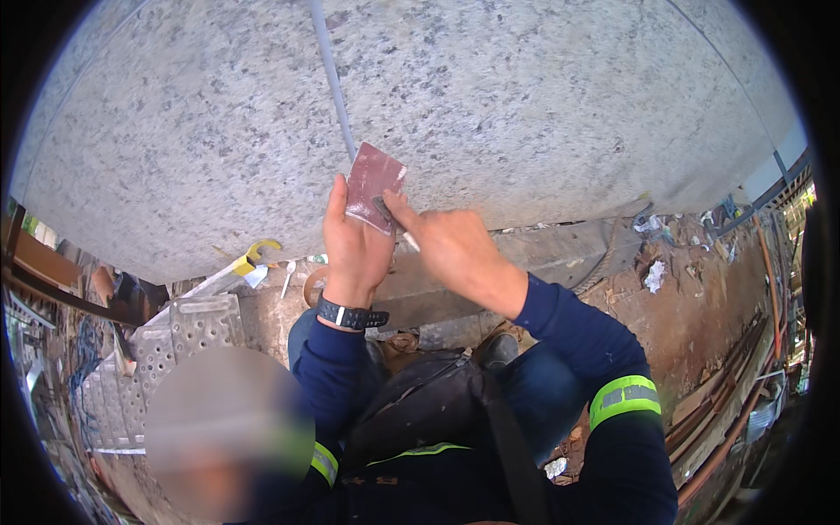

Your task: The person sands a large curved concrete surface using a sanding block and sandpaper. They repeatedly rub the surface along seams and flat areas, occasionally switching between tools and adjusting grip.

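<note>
A black bag rests at the lap; ahead, the right hand's fingers pinch a small grey piece against a maroon sheet, which lies over the left hand, thumb spread, other fingers hidden, their grip impossible to tell; beyond stands a speckled grey wall with a pale seam

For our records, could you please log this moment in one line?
Left hand: palm up beneath reddish sheet | Right hand: gripping small tool at sheet | Nearby: speckled surface
</note>
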`<state>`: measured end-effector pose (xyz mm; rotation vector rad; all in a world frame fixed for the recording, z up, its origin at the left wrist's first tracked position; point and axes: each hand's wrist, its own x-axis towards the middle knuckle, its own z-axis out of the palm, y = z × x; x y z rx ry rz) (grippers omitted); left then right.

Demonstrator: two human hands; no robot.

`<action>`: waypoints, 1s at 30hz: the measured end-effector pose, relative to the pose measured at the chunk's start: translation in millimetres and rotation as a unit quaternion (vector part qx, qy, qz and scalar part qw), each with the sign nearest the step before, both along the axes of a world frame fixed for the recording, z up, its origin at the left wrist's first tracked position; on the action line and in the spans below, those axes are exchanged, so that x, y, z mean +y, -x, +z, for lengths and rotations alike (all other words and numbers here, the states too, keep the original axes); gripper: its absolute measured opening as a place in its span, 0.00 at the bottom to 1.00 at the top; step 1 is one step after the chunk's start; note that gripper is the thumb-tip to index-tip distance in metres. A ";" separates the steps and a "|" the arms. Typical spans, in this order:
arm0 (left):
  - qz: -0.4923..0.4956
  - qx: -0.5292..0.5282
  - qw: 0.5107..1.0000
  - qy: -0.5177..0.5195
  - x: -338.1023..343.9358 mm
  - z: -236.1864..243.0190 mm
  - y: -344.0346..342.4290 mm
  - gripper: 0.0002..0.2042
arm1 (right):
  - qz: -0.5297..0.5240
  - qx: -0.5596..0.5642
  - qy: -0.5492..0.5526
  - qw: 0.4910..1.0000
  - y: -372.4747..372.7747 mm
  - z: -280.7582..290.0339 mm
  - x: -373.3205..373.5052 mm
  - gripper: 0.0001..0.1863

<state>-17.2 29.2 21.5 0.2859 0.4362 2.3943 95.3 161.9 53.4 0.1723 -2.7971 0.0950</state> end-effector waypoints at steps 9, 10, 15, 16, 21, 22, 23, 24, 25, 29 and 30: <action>0.025 -0.027 0.999 0.014 9.4 0.2 2.7 0.27 | -0.001 0.031 0.052 0.998 4.3 -4.9 14.6 0.31; 0.016 -0.038 0.999 0.020 5.5 0.8 -0.6 0.28 | -0.010 0.031 0.086 0.996 12.6 -12.4 23.9 0.31; -0.067 0.045 0.995 -0.051 -15.2 -13.5 20.3 0.28 | 0.031 0.071 0.067 0.995 11.2 -20.7 -4.3 0.35; -0.070 0.034 0.996 -0.047 -11.2 -12.7 20.3 0.28 | 0.025 0.078 0.079 0.994 11.1 -20.5 5.0 0.33; -0.050 0.026 0.998 0.001 0.6 -18.9 14.1 0.27 | 0.018 0.093 0.078 0.992 10.1 -25.3 16.4 0.32; -0.067 0.041 0.997 -0.028 -3.9 -21.0 18.6 0.27 | 0.033 0.097 0.072 0.992 9.1 -24.7 8.8 0.32; -0.092 0.054 0.993 -0.056 -6.0 -14.8 18.5 0.27 | 0.035 0.106 0.083 0.990 9.8 -26.2 13.2 0.32; -0.117 0.066 0.988 -0.083 -5.1 -9.0 17.0 0.28 | 0.038 0.114 0.093 0.988 12.6 -27.2 21.3 0.32; -0.027 -0.034 0.999 0.004 -1.5 -5.2 10.7 0.27 | 0.040 0.123 0.103 0.986 13.3 -28.9 26.7 0.32; -0.116 0.041 0.990 -0.067 -6.6 -16.6 15.0 0.28 | 0.002 0.102 0.082 0.991 15.6 -25.3 19.3 0.31; -0.121 0.064 0.988 -0.068 -11.9 -17.9 24.9 0.28 | 0.027 0.114 0.076 0.990 13.8 -26.2 8.4 0.31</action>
